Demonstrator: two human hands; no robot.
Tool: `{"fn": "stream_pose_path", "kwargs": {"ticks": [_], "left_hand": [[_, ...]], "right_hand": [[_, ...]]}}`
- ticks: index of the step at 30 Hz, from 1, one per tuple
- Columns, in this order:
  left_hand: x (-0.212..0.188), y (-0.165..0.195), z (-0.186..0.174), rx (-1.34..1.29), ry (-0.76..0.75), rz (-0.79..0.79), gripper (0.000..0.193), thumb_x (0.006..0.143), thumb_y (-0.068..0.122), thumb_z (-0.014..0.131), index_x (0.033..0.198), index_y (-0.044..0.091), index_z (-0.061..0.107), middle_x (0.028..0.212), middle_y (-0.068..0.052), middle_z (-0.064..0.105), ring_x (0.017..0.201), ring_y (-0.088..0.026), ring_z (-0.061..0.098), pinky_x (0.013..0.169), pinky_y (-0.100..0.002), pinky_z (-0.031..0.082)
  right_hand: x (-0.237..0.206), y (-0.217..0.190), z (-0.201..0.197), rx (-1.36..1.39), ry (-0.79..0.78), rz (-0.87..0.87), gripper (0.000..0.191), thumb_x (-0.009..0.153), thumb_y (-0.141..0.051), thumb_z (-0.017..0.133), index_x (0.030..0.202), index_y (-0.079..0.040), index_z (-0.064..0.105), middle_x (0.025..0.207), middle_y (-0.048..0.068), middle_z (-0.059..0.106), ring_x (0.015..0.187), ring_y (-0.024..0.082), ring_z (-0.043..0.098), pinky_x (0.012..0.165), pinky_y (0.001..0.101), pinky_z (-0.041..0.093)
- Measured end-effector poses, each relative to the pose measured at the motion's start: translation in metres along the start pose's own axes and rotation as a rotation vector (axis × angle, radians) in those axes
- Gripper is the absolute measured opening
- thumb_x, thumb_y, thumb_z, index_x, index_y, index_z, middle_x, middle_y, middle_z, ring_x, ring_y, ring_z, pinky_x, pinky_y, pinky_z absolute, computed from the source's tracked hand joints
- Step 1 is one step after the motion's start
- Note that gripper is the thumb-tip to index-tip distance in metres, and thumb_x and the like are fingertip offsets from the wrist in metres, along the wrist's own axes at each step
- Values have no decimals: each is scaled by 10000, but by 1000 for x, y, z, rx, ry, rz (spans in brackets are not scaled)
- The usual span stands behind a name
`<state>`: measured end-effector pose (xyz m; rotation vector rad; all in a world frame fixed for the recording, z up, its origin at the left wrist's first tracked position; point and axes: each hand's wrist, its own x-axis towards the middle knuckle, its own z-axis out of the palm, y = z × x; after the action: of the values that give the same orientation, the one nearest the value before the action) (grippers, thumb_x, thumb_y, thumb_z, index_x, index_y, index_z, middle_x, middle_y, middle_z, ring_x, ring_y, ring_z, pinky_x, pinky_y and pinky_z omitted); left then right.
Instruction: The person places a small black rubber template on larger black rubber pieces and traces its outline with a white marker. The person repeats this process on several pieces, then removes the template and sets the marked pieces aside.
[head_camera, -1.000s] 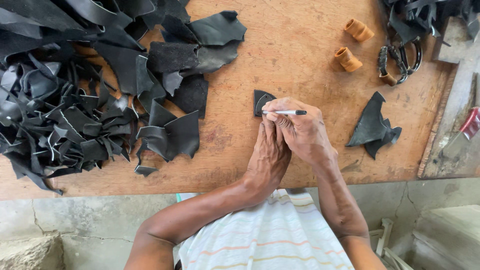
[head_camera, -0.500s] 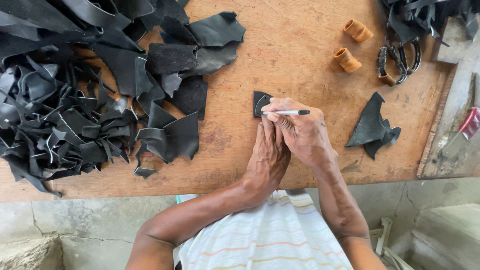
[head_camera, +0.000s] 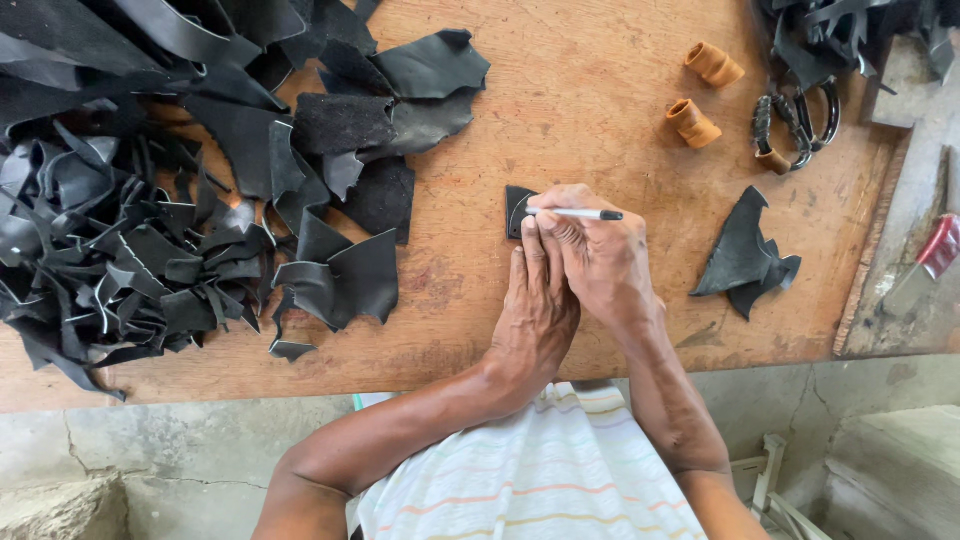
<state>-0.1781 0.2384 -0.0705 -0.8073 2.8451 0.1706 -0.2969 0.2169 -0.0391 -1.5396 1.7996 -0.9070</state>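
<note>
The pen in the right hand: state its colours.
The pen is white with a black cap end, seen in the head view.

Bare board (head_camera: 600, 100); scrap heap (head_camera: 150, 220) leftward.

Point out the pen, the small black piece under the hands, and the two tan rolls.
pen (head_camera: 575, 213), head view, middle of its white barrel.
small black piece (head_camera: 516, 210), head view, exposed left part.
tan rolls (head_camera: 693, 123), head view, the nearer roll's side.

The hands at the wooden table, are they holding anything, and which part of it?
The right hand grips a white pen near its tip end. The left hand presses down a small black leather piece; the fingers hide the exact contact.
</note>
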Motion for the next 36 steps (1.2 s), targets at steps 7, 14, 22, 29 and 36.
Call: {"fn": "stream_pose_path", "kwargs": {"ticks": [7,14,22,29,36], "left_hand": [[2,-2,-5,7,-3,-42,648,927,204,481,1441,-184,409,1470,-383,369,1408,-560,321,1154,-531,326],[3,-1,-2,-14,13,-51,646,928,193,481,1445,-186,401,1471,-382,369,1412,-562,321,1150,-527,332],[-1,0,2,-28,-21,3,662,911,220,489,1456,-148,404,1506,-399,323,1413,-579,300,1156,-563,289],[2,2,11,-171,-56,14,626,900,192,514,1422,-140,427,1506,-403,322,1407,-566,299,1172,-612,251],[-1,-11,17,-262,187,-55,583,883,136,569,1391,-132,468,1461,-351,390,1421,-509,351,1215,-541,282]], "right_hand": [[-1,12,7,77,123,35,127,1056,-103,667,1118,7,683,1015,86,746,871,128,724,777,261,600],[0,12,8,109,127,62,139,1070,-120,650,1116,8,677,1021,81,747,886,120,730,778,261,605],[2,-1,-1,-24,-22,13,99,1044,-58,644,1122,-13,686,1001,111,741,909,179,753,783,297,593],[-3,5,-5,14,-145,-76,99,1036,-41,634,1132,-24,651,1005,106,746,945,176,768,815,287,606],[-3,29,3,314,80,119,175,1102,-151,582,1176,6,604,1121,81,718,1027,154,744,859,277,646]]}}
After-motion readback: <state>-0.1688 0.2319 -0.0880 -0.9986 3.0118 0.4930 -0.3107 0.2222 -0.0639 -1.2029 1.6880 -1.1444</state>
